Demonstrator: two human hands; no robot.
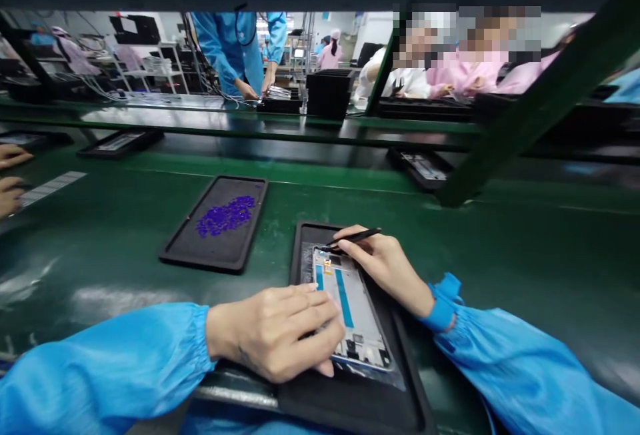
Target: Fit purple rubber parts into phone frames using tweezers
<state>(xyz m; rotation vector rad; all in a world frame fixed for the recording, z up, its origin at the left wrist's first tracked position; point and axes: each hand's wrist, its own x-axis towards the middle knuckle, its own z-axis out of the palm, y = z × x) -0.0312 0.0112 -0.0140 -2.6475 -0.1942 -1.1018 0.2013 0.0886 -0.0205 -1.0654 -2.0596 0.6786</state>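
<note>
A phone frame point(367, 318) with blue strips lies on clear film in a black tray point(385, 408) at the front of the bench. My left hand point(280, 331) is closed over the frame's left edge, its fingers curled round it and its thumb low. My right hand point(383, 258) pinches black tweezers point(363, 235), whose tips reach the frame's upper end. What the tips touch is too small to make out. Left of this tray, a second black tray point(175, 258) bears a heap of tiny purple parts point(227, 215).
A green post point(530, 101) slants down to the bench point(280, 208) at the right. Further trays with phone parts lie at the back, one tray point(123, 142) at left and another point(423, 169) at right. Another person's hand point(10, 195) shows at the left edge; co-workers stand beyond.
</note>
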